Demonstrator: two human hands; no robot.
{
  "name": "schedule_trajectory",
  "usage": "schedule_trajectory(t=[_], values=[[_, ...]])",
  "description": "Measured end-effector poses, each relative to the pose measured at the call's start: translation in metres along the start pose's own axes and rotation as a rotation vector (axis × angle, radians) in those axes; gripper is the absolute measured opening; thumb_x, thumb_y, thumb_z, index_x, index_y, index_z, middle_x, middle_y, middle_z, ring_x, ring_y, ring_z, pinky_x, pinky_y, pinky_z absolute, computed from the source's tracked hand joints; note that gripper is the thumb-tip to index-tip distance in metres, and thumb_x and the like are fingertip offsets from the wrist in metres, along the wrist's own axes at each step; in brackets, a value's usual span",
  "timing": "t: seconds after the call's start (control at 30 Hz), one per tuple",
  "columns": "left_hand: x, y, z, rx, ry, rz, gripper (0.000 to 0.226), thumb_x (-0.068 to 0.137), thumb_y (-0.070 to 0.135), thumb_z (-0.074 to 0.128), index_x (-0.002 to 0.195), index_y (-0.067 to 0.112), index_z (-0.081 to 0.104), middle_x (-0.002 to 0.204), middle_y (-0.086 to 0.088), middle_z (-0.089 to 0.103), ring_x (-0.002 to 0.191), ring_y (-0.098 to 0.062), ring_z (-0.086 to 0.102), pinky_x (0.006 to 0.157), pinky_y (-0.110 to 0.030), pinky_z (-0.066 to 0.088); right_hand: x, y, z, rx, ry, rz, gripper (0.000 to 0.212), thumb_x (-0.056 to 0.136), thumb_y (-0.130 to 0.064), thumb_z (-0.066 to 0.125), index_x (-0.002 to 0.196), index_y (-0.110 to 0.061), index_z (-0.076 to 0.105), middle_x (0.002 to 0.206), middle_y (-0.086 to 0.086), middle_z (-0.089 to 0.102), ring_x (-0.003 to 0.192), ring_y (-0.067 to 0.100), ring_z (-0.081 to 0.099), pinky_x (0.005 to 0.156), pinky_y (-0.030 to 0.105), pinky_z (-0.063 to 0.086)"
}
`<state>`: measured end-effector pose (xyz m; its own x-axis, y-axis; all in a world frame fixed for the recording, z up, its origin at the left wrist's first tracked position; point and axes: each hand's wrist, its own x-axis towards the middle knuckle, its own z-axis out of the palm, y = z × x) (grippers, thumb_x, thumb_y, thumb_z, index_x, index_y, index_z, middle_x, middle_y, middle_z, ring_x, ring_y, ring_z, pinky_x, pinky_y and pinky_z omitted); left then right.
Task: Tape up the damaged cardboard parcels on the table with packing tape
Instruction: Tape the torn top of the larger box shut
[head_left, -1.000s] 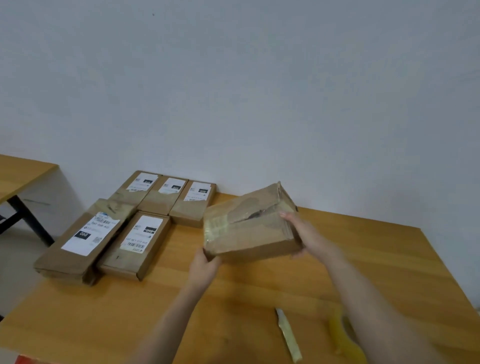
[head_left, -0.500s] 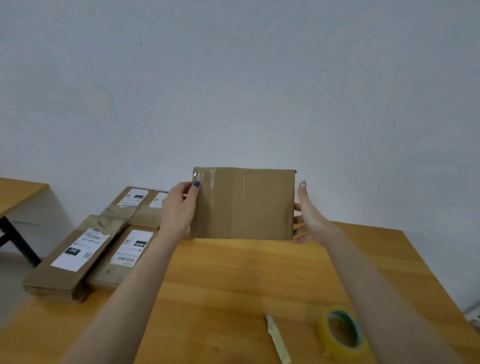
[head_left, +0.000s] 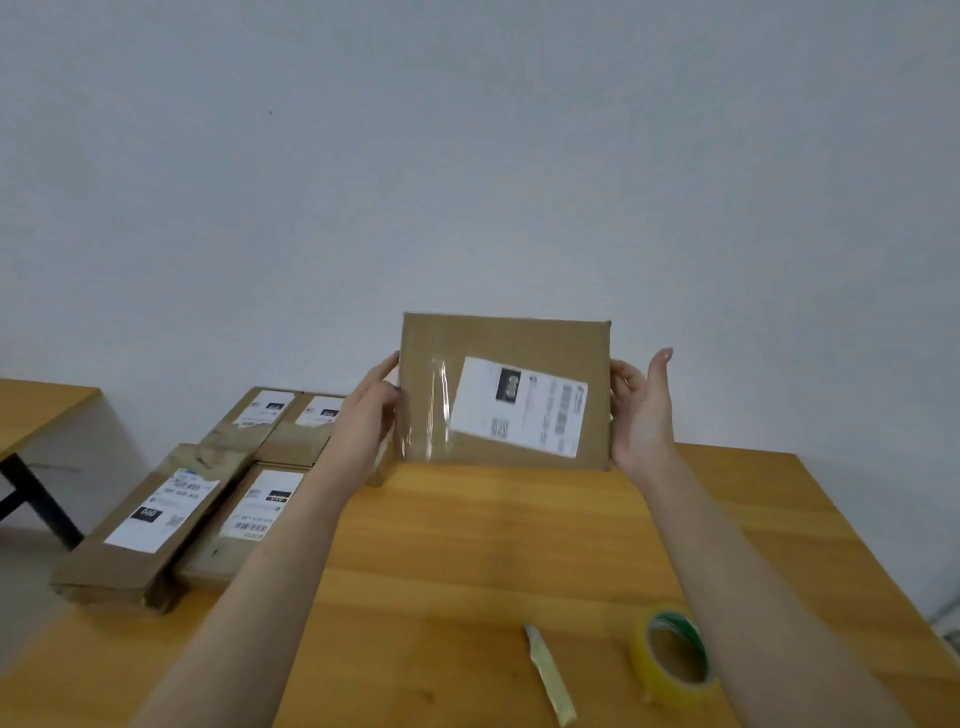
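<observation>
Left hand (head_left: 363, 421) and right hand (head_left: 644, 415) hold a labelled parcel (head_left: 504, 395) upright over the table (head_left: 467, 545) — tape roll (head_left: 643, 659) nearby.

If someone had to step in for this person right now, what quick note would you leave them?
Left hand and right hand grip the side edges of one parcel, held upright above the table with its label facing the camera.
Tape roll and a slim yellowish tool lie near the front edge, untouched.
The other parcels lie at the table's left.
Done: clear tape shows on the held parcel's left part.
Left: check it, tape any damage, then do the others.
</observation>
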<state>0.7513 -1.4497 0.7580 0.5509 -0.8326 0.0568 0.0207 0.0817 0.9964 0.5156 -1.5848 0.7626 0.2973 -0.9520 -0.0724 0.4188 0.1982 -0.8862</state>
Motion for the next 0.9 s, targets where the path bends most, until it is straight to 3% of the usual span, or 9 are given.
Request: schedule_trajectory(t=[0.07, 0.2, 0.3, 0.37, 0.5, 0.6, 0.7, 0.8, 0.9], values=[[-0.001, -0.003, 0.001, 0.012, -0.047, -0.001, 0.057, 0.075, 0.005, 0.04, 0.119, 0.036, 0.06, 0.094, -0.005, 0.055, 0.098, -0.021, 0.053, 0.094, -0.035, 0.041, 0.0, 0.001, 0.0, -0.021, -0.009, -0.018, 0.051, 0.097, -0.061, 0.031, 0.098, -0.018, 0.059, 0.097, -0.009, 0.068, 0.088, 0.009, 0.059, 0.069, 0.027, 0.045], [0.003, -0.012, 0.005, 0.057, -0.044, -0.021, 0.061, 0.068, 0.019, 0.043, 0.118, 0.05, 0.06, 0.13, 0.001, 0.053, 0.12, -0.016, 0.051, 0.105, -0.039, 0.04, 0.006, 0.01, 0.005, -0.112, -0.053, 0.001, 0.036, 0.1, -0.046, 0.04, 0.098, -0.022, 0.067, 0.089, -0.008, 0.071, 0.092, 0.012, 0.065, 0.08, 0.031, 0.052], [0.009, -0.02, 0.009, 0.112, 0.013, -0.068, 0.059, 0.082, 0.012, 0.042, 0.136, 0.033, 0.048, 0.137, 0.0, 0.046, 0.125, -0.021, 0.046, 0.107, -0.043, 0.038, 0.013, 0.019, 0.012, -0.205, -0.042, 0.021, 0.035, 0.101, -0.042, 0.04, 0.109, -0.018, 0.064, 0.09, -0.006, 0.07, 0.076, 0.005, 0.069, 0.062, 0.023, 0.054], [0.02, -0.028, 0.009, 0.13, 0.028, -0.091, 0.057, 0.089, 0.009, 0.039, 0.145, 0.023, 0.036, 0.142, 0.0, 0.043, 0.13, -0.022, 0.041, 0.106, -0.042, 0.037, 0.02, 0.029, 0.014, -0.242, 0.009, 0.041, 0.033, 0.098, -0.036, 0.05, 0.125, -0.017, 0.057, 0.103, -0.003, 0.07, 0.08, 0.006, 0.069, 0.06, 0.023, 0.053], [0.052, -0.041, 0.005, 0.134, -0.035, -0.111, 0.056, 0.096, 0.008, 0.038, 0.148, 0.018, 0.022, 0.132, 0.01, 0.042, 0.108, -0.004, 0.047, 0.087, -0.019, 0.036, 0.048, 0.046, 0.021, -0.287, 0.08, 0.026, 0.044, 0.093, -0.02, 0.06, 0.136, -0.025, 0.05, 0.12, 0.004, 0.066, 0.098, 0.017, 0.067, 0.066, 0.028, 0.054], [0.083, -0.056, -0.001, 0.173, -0.06, -0.139, 0.043, 0.095, 0.003, 0.04, 0.134, 0.018, 0.031, 0.119, 0.013, 0.046, 0.093, 0.007, 0.048, 0.073, -0.009, 0.039, 0.077, 0.058, 0.033, -0.327, 0.096, 0.069, 0.046, 0.093, -0.02, 0.059, 0.137, -0.033, 0.049, 0.114, 0.0, 0.068, 0.092, 0.013, 0.067, 0.065, 0.029, 0.052], [0.12, -0.078, -0.015, 0.229, -0.071, -0.203, 0.059, 0.095, 0.004, 0.043, 0.148, 0.012, 0.019, 0.141, 0.007, 0.041, 0.12, -0.01, 0.047, 0.092, -0.024, 0.044, 0.105, 0.085, 0.04, -0.391, 0.162, 0.157, 0.047, 0.093, -0.02, 0.06, 0.138, -0.027, 0.047, 0.115, -0.002, 0.065, 0.091, 0.011, 0.064, 0.064, 0.03, 0.049], [0.156, -0.097, -0.026, 0.275, -0.112, -0.247, 0.06, 0.096, 0.008, 0.044, 0.148, 0.013, 0.015, 0.148, 0.002, 0.035, 0.121, -0.013, 0.043, 0.088, -0.024, 0.043, 0.129, 0.113, 0.045, -0.385, 0.292, 0.22, 0.041, 0.092, -0.023, 0.062, 0.128, -0.015, 0.046, 0.101, -0.002, 0.062, 0.084, 0.011, 0.058, 0.065, 0.032, 0.047], [0.185, -0.115, -0.034, 0.314, -0.135, -0.295, 0.059, 0.097, 0.01, 0.045, 0.148, 0.013, 0.014, 0.149, -0.002, 0.033, 0.129, -0.019, 0.041, 0.105, -0.035, 0.04, 0.149, 0.136, 0.052, -0.387, 0.341, 0.257, 0.029, 0.092, -0.019, 0.061, 0.118, -0.018, 0.049, 0.094, -0.005, 0.062, 0.08, 0.011, 0.059, 0.062, 0.03, 0.046]])
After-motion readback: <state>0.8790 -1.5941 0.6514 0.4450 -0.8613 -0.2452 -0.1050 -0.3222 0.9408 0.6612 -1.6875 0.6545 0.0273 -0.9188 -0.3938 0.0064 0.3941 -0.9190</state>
